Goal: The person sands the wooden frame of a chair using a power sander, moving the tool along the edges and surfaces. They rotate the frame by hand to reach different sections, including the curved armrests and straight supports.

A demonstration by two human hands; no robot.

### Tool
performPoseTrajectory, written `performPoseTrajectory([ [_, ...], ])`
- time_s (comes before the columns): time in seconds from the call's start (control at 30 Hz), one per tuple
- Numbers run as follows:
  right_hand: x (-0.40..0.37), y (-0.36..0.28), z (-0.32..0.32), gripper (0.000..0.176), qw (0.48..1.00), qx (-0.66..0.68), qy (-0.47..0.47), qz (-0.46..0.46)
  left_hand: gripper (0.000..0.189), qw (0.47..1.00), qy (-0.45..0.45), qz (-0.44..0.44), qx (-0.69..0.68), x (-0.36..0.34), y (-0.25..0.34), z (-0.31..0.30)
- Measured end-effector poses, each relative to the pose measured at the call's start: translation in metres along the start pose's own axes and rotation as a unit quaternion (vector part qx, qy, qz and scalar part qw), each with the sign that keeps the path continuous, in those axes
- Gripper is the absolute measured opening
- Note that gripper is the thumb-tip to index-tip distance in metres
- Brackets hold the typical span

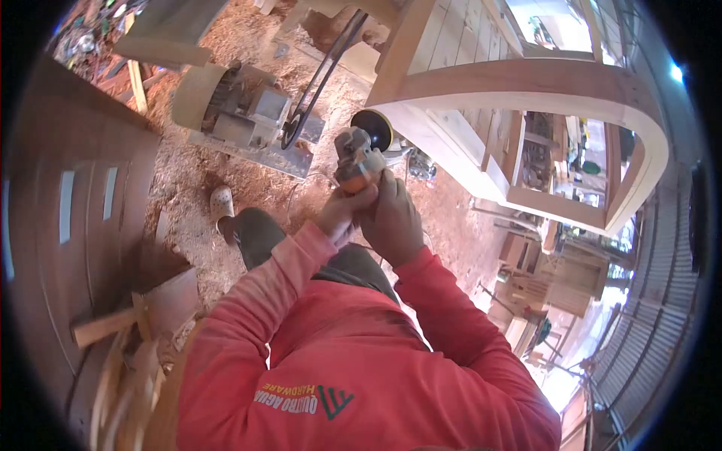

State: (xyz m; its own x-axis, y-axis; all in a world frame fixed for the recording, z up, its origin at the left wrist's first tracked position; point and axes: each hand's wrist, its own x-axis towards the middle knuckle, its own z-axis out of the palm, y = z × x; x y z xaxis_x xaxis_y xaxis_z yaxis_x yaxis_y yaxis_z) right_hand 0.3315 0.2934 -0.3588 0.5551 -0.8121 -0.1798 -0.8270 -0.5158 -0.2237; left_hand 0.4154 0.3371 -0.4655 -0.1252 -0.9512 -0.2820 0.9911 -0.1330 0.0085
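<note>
Red-sleeved left hand (342,213) and right hand (394,219) curl around a power sander (358,159) just ahead; its disc (374,128), beside the wooden frame (519,84) beyond them, could gouge if tilted.

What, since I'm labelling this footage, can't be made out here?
In the head view:
Working face of the black pad: turned away from the camera.
Grip of the left hand: partly hidden by the power tool and right hand.
Pieces in the scrap pile: too small and blurred.
</note>
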Motion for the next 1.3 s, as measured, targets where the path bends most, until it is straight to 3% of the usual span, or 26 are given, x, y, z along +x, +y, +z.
performPoseTrajectory([
  [0.27,0.040,-0.013,0.038,0.067,0.994,-0.081,0.034,0.072,0.058,0.993,-0.102,-0.060,0.003,0.053,0.028,-0.063],
  [0.47,0.028,-0.024,0.018,0.061,0.986,-0.135,0.059,0.081,0.065,0.985,-0.166,-0.043,0.038,0.047,0.029,-0.034],
  [0.8,-0.001,-0.057,-0.120,0.067,0.979,-0.133,0.132,0.076,0.059,0.973,-0.214,-0.050,0.076,0.015,0.029,0.108],
  [0.9,-0.013,-0.076,-0.172,0.064,0.972,-0.144,0.172,0.073,0.057,0.961,-0.240,0.021,0.135,0.004,0.028,0.165],
  [1.0,-0.024,-0.086,-0.215,0.063,0.968,-0.147,0.181,0.087,0.057,0.958,-0.248,0.001,0.140,-0.011,0.032,0.214],
  [1.13,-0.036,-0.099,-0.262,0.062,0.966,-0.145,0.200,0.075,0.042,0.964,-0.244,0.032,0.101,-0.026,0.033,0.271],
  [1.3,-0.049,-0.113,-0.307,0.062,0.962,-0.134,0.219,0.087,0.040,0.959,-0.248,0.016,0.132,-0.046,0.038,0.322],
])
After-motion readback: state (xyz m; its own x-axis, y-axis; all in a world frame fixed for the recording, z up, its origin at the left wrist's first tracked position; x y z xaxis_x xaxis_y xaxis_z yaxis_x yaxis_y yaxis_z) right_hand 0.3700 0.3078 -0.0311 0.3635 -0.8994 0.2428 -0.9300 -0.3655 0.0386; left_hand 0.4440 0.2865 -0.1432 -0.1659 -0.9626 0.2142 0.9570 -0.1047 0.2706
